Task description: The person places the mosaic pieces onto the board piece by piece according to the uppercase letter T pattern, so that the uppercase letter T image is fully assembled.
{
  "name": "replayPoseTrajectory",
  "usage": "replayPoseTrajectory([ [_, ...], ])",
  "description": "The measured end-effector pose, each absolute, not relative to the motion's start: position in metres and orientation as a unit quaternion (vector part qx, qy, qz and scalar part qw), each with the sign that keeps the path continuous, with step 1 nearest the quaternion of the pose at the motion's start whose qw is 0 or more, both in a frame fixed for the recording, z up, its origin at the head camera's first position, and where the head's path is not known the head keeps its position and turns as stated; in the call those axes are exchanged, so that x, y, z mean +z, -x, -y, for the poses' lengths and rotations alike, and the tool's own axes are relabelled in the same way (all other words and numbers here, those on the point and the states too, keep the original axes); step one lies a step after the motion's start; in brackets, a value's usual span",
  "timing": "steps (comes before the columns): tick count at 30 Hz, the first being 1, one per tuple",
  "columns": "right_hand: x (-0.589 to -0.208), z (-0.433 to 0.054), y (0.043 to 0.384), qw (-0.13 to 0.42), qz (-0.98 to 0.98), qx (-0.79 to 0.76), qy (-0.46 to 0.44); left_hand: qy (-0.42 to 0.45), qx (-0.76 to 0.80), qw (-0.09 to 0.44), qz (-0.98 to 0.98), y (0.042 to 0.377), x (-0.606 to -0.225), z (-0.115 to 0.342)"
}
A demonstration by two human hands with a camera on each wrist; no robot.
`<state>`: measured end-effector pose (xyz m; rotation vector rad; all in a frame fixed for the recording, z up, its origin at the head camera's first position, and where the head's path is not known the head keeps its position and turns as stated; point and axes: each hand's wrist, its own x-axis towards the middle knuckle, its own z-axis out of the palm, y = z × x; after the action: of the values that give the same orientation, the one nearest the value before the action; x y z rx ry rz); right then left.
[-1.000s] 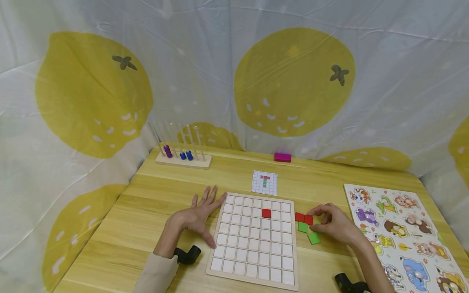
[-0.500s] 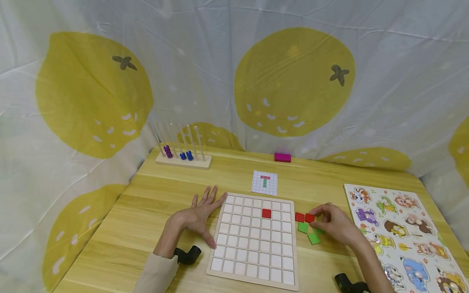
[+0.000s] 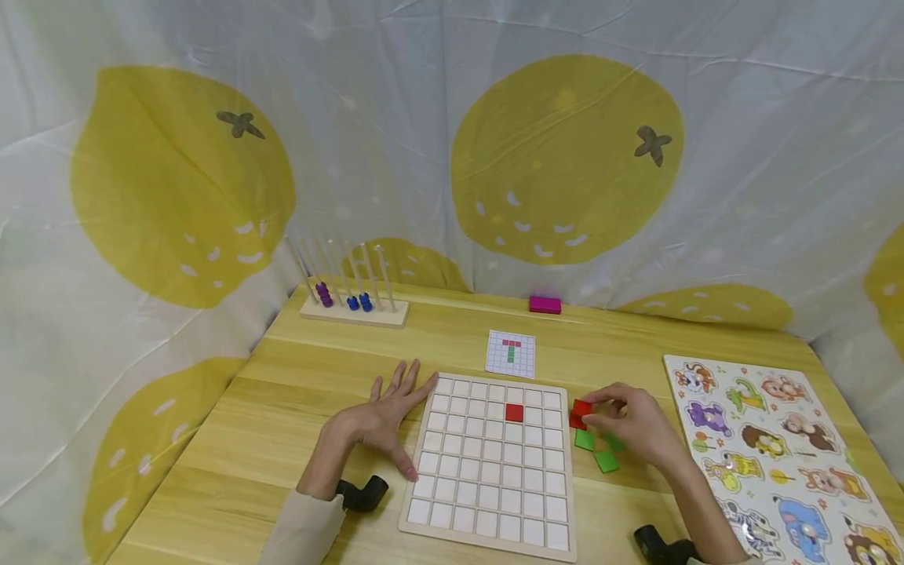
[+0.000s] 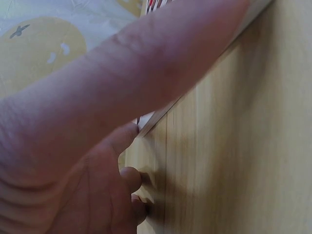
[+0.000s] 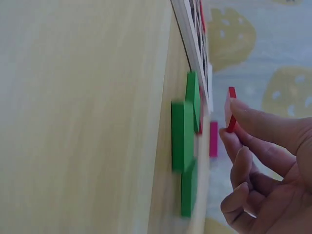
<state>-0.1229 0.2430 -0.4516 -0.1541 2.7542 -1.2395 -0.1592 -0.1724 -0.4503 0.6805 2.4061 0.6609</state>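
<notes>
My right hand [image 3: 632,424] pinches a red square tile [image 5: 231,109] between thumb and fingertips, lifted off the table in the right wrist view. In the head view that tile overlaps another red tile [image 3: 577,421] beside the board's right edge. Several green tiles [image 5: 182,136] lie just below, one partly hidden by the hand. On the left, my left hand [image 3: 377,420] spreads its fingers, thumb and forefinger touching the left edge of the wooden grid board [image 3: 472,471]. One red tile [image 3: 514,413] sits in a cell in the board's upper part.
Behind the board lies a pattern card [image 3: 510,353] with a red and green T. A peg rack with beads [image 3: 353,312] stands at the back left, a magenta block [image 3: 544,304] at the back. An animal puzzle board [image 3: 777,447] lies on the right.
My right hand has taken hold of a red tile, lifted it and moved it left over the other red tile. The left hand has stayed in place.
</notes>
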Motion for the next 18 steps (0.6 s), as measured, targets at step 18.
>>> replayPoseTrajectory([
  [18,-0.448,-0.159,0.144,0.098,-0.883,-0.451,0.08,-0.253,0.246,0.273,-0.895,0.159,-0.451,0.173],
])
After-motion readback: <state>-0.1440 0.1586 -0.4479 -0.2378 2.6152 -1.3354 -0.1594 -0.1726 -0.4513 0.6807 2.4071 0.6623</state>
